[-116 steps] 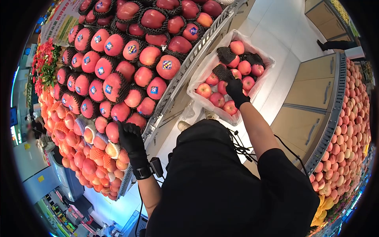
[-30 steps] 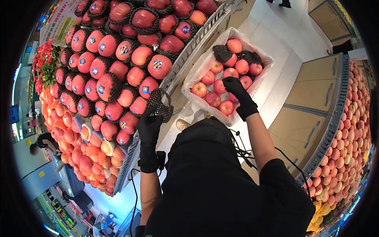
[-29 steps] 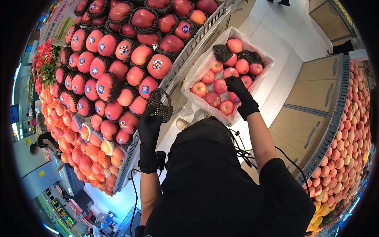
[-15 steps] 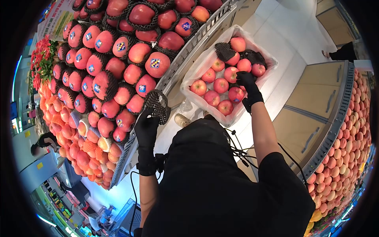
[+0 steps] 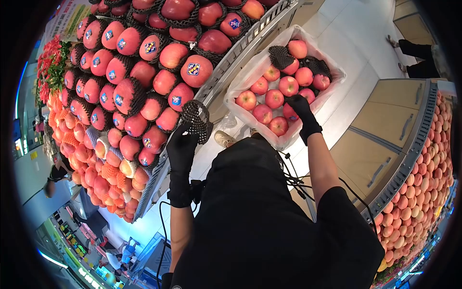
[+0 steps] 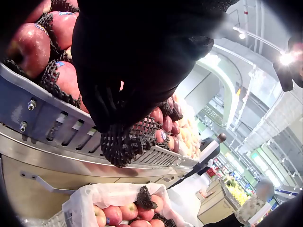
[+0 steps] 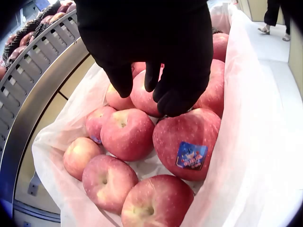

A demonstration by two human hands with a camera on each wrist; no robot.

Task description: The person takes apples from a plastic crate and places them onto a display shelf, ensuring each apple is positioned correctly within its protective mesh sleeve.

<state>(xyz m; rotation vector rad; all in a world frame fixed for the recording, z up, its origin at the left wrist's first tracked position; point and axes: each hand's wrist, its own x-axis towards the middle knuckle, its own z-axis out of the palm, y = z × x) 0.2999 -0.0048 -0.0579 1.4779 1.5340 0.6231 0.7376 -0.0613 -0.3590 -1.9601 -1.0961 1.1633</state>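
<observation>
In the head view my left hand [image 5: 183, 149], in a black glove, pinches a hollow black foam net sleeve [image 5: 196, 121] beside the apple display's rail. The left wrist view shows the net sleeve [image 6: 128, 142] hanging from the gloved fingers. My gloved right hand [image 5: 302, 111] is over the lined crate [image 5: 232, 96] of red apples. Its fingers point down in the right wrist view, fingertips right at the top of an apple [image 7: 187, 142] with a blue sticker. More apples [image 7: 127, 135] lie around it, bare. Two black net sleeves [image 5: 280, 58] lie at the crate's far end.
A sloped display of stickered apples [image 5: 127, 41], many in black net sleeves, rises on the left behind a slotted metal rail [image 5: 226, 65]. Peach-like fruit [image 5: 409, 202] fills a stand on the right, above cabinets [image 5: 373, 149]. Cables [image 5: 293, 180] hang near my waist. A person's legs [image 5: 418, 55] show in the aisle.
Earlier my left hand was at the display apples; now it holds a net sleeve. A sleeve by my right hand is gone from the crate's middle. Lately the right hand shifted back over the stickered apple.
</observation>
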